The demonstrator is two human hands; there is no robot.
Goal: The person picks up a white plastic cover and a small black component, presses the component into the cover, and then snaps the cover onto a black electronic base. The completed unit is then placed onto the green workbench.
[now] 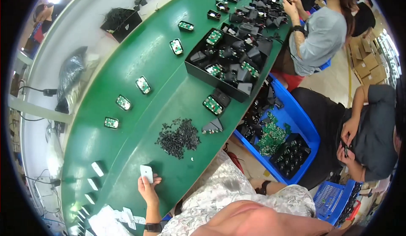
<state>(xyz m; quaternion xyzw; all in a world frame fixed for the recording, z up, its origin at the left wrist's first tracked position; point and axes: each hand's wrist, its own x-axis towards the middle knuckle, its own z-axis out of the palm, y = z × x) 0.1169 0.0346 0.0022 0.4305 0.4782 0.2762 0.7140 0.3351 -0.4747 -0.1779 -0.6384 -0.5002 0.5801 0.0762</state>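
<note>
My left hand pinches a small white plate-like cover with rounded corners, upright just above the green table. A dark part or shadow lies directly behind it. A black band circles that wrist. Beside my floral clothing, what looks like my right forearm shows with a black band; its fingers are hidden, so I cannot tell how that hand is. Ahead of my left hand lies a loose pile of tiny black parts. White pieces stand in a line to its left.
Black housings with green circuit boards form a row along the green table. A black box heaped with housings stands ahead. A blue bin sits beside the table. Two people work at right. White sheets lie at lower left.
</note>
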